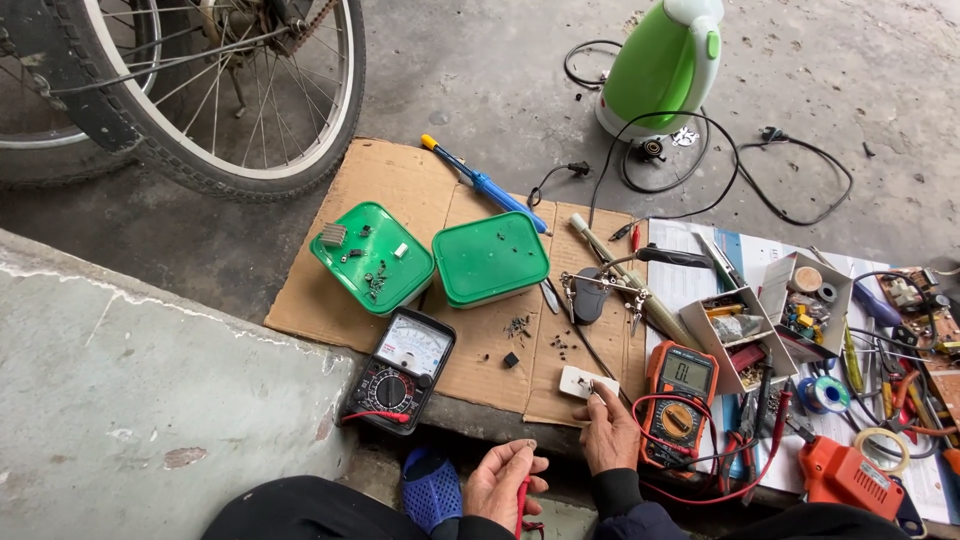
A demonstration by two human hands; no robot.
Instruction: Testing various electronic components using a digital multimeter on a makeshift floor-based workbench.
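the cardboard sheet (400, 180) is carrying your work. the small white part (583, 381) is lying at its near edge, long axis running left-right, directly under your right hand (610, 432), whose pinched fingers are pressing something thin, perhaps a probe tip, onto it. your left hand (503, 480) is sitting nearer you, curled around a red probe (521, 502).

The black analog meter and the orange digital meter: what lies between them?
In the head view, a small white block on brown cardboard, touched by the right hand.
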